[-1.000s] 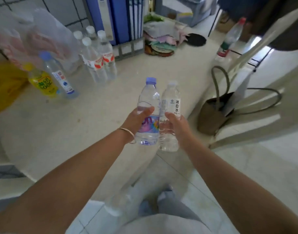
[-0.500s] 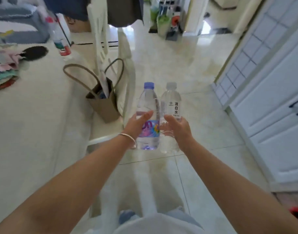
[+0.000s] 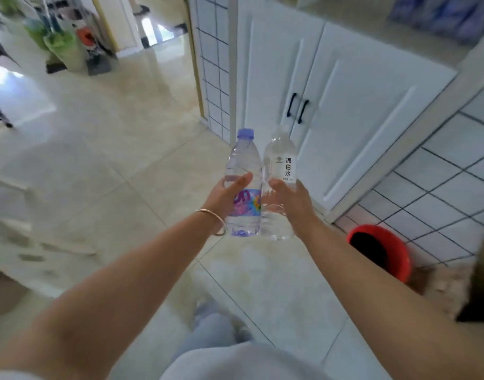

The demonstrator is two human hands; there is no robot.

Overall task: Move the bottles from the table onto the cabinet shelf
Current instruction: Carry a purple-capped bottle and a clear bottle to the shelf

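Head view: the left hand (image 3: 226,195) grips a clear plastic bottle with a purple cap and purple flowered label (image 3: 244,185), its lettering partly covered; the right hand (image 3: 289,199) grips a clear plastic bottle printed 凉白水 (image 3: 280,171). Both upright, side by side, touching, above glossy beige floor tiles (image 3: 120,165), before white cabinet doors with black handles (image 3: 353,105); a red bucket (image 3: 383,250) stands at right.

Both arms outstretched, left grip (image 3: 226,195) and right grip (image 3: 291,200) curled closed, wrists nearly touching

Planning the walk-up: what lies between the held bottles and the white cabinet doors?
Head view: only bare floor tile between the bottles and the cabinet doors; the red bucket sits aside.
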